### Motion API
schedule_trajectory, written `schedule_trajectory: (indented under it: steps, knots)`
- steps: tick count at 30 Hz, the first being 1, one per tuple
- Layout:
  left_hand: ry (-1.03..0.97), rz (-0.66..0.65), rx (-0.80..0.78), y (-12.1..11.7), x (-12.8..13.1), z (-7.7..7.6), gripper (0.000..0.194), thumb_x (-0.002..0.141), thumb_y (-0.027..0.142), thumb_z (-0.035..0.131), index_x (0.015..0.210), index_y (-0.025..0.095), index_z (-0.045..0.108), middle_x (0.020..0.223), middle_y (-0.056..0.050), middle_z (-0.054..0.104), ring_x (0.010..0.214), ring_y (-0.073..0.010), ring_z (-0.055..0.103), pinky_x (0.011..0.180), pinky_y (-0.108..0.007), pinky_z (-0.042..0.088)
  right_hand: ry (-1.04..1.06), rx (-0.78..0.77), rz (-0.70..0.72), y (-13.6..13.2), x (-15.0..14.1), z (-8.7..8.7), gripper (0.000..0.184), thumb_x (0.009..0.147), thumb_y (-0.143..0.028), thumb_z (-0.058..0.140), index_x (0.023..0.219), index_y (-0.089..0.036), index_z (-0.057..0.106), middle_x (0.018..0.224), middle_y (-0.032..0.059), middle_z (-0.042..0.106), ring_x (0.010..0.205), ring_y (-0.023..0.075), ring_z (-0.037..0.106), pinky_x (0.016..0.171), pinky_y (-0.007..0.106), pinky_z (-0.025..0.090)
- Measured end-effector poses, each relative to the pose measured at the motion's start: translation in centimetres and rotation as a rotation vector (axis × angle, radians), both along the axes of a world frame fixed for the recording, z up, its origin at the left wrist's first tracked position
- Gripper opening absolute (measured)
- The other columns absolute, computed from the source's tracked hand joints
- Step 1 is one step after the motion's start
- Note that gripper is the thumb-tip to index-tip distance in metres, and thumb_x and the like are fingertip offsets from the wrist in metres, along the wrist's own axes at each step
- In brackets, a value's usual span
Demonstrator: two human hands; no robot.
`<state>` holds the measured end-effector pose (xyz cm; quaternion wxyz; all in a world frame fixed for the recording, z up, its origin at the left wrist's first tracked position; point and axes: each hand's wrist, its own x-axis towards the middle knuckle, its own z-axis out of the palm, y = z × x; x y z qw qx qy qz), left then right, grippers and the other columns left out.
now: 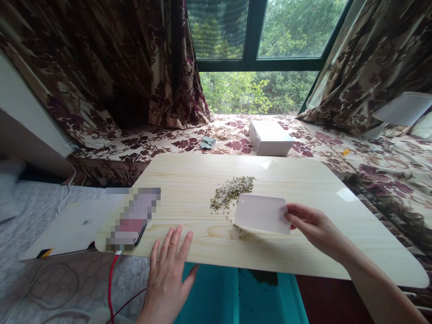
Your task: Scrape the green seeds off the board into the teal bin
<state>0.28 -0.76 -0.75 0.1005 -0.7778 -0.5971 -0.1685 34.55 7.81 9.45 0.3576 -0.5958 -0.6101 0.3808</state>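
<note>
My right hand [308, 220] pinches the right end of a thin white plastic scraper [261, 212], which is tilted over the table. Just beyond its left edge lies a loose pile of small green beans [232, 191] mixed with white grains. A few stray beans sit by the scraper's lower left corner. My left hand [172, 258] rests with fingers spread on the front edge of the wood-patterned table [189, 180] and holds nothing. Below that edge stands a turquoise bin [212, 292] with a divider; a dark heap of beans [265, 276] shows in its right compartment.
A phone [135, 218], blurred out, lies on the table's left with a red cable [111, 279] plugged in. Behind the table, a white box [272, 137] and a grey-green cloth [207, 142] sit on the flowered window seat. A white lamp [405, 108] stands at the right.
</note>
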Motion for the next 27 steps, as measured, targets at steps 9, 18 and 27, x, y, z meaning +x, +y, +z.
schedule_trajectory:
  steps: [9, 18, 27]
  knots:
    - [0.009, -0.004, 0.004, 0.0, -0.1, 0.0, 0.065, 0.087, 0.020, 0.052, 0.147, 0.021, 0.029, 0.150, -0.014, 0.035, 0.138, -0.0318, 0.030, 0.111, -0.053, 0.020, 0.045, 0.007, -0.029, -0.5, 0.5, 0.0, 0.037, 0.067, -0.054, 0.070, 0.080, -0.019, 0.075, 0.076, 0.0068, 0.073, 0.071, 0.0211, 0.065, 0.061, 0.029, 0.055]
    - [0.009, 0.004, 0.004, 0.0, 0.1, 0.1, 0.063, 0.087, 0.019, 0.051, 0.146, 0.020, 0.030, 0.150, -0.014, 0.034, 0.138, -0.0319, 0.030, 0.111, -0.054, 0.021, 0.017, 0.019, 0.043, -0.7, 0.9, -0.9, 0.042, 0.069, -0.058, 0.068, 0.084, -0.019, 0.074, 0.076, 0.0067, 0.073, 0.069, 0.0208, 0.065, 0.061, 0.029, 0.055]
    - [0.018, 0.002, 0.001, 0.0, 0.0, 0.0, 0.065, 0.088, 0.019, 0.050, 0.148, 0.022, 0.027, 0.151, -0.013, 0.032, 0.138, -0.0312, 0.029, 0.110, -0.054, 0.022, 0.062, 0.034, 0.106, 0.3, 0.0, -1.2, 0.047, 0.068, -0.063, 0.067, 0.085, -0.020, 0.074, 0.080, 0.0079, 0.074, 0.076, 0.0228, 0.068, 0.070, 0.032, 0.057]
